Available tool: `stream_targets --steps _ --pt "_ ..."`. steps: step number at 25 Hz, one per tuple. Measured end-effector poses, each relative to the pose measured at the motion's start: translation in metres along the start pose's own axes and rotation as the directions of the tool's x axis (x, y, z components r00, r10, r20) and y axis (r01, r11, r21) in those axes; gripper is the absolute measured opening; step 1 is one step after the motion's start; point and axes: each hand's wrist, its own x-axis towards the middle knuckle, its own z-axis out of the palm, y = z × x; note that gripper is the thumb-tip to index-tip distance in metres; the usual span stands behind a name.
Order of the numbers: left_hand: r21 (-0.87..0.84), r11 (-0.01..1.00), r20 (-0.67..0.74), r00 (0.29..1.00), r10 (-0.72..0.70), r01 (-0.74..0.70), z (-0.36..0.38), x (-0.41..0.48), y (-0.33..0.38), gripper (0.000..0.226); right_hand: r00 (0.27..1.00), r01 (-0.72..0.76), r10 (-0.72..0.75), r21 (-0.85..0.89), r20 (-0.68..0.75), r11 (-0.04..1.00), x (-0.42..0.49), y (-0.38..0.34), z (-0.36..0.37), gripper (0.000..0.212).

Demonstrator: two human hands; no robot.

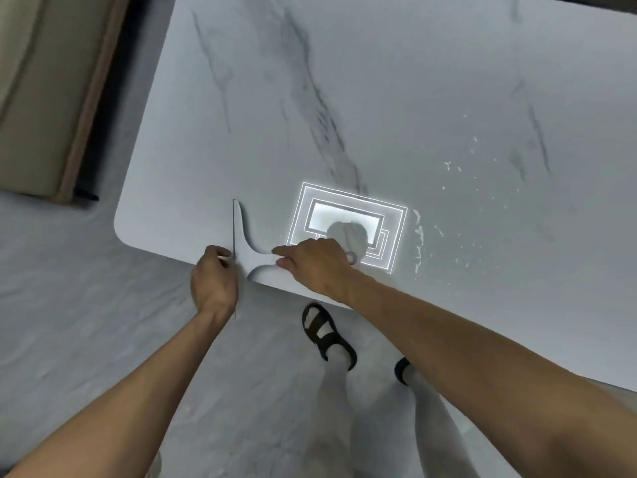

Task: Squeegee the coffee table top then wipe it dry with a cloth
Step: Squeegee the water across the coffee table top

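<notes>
A pale grey squeegee (253, 257) lies flat on the marble-patterned coffee table top (379, 98), near the table's front left corner. Its thin blade runs from about mid-table down past the front edge. My right hand (315, 263) grips the squeegee's handle, whose ring end shows just beyond the knuckles. My left hand (213, 281) pinches the blade at the table's front edge. Water droplets and streaks (448, 215) glisten on the top to the right of my right hand. No cloth is in view.
A ceiling light's reflection (348, 222) shines on the top beside my right hand. A beige sofa (38, 98) stands at the far left. My feet in black sandals (327, 332) stand on the grey floor below the table's front edge.
</notes>
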Motion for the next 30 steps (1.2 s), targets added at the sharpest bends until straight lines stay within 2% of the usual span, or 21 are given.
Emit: stream_targets --steps 3,6,10,14,19,22,25,28,30 --pt "0.015 1.0 0.026 1.0 -0.013 0.013 0.004 -0.001 -0.006 0.022 0.998 -0.022 0.02 -0.024 -0.052 0.999 -0.006 0.009 0.009 0.039" --pt "0.032 0.999 0.118 0.993 -0.006 0.003 0.017 -0.012 0.002 0.029 0.996 -0.082 0.082 0.003 -0.03 0.997 -0.045 0.049 0.005 0.039" --pt "0.08 0.968 0.277 0.938 0.207 -0.237 0.044 -0.037 0.029 0.037 0.978 -0.202 0.201 -0.017 -0.052 0.979 -0.116 0.121 -0.006 0.039" --pt "0.052 0.908 0.408 0.839 0.36 -0.415 0.075 -0.07 0.072 0.039 0.913 -0.394 0.392 0.004 -0.111 0.919 -0.184 0.195 -0.032 0.04" --pt "0.051 0.878 0.519 0.764 0.384 -0.476 0.111 -0.11 0.124 0.038 0.809 -0.57 0.568 0.036 -0.151 0.821 -0.253 0.269 -0.054 0.039" --pt "0.072 0.883 0.534 0.766 0.358 -0.463 0.124 -0.126 0.139 0.037 0.737 -0.658 0.651 0.03 -0.183 0.753 -0.295 0.299 -0.066 0.041" --pt "0.076 0.904 0.51 0.795 0.328 -0.421 0.128 -0.137 0.147 0.031 0.668 -0.698 0.704 0.124 -0.24 0.705 -0.325 0.315 -0.074 0.042" --pt "0.119 0.906 0.452 0.835 0.314 -0.405 0.122 -0.145 0.154 0.031 0.691 -0.676 0.686 0.13 -0.229 0.725 -0.331 0.306 -0.076 0.043" --pt "0.114 0.929 0.417 0.866 0.277 -0.352 0.116 -0.147 0.154 0.033 0.756 -0.613 0.621 0.108 -0.207 0.783 -0.32 0.284 -0.075 0.041"
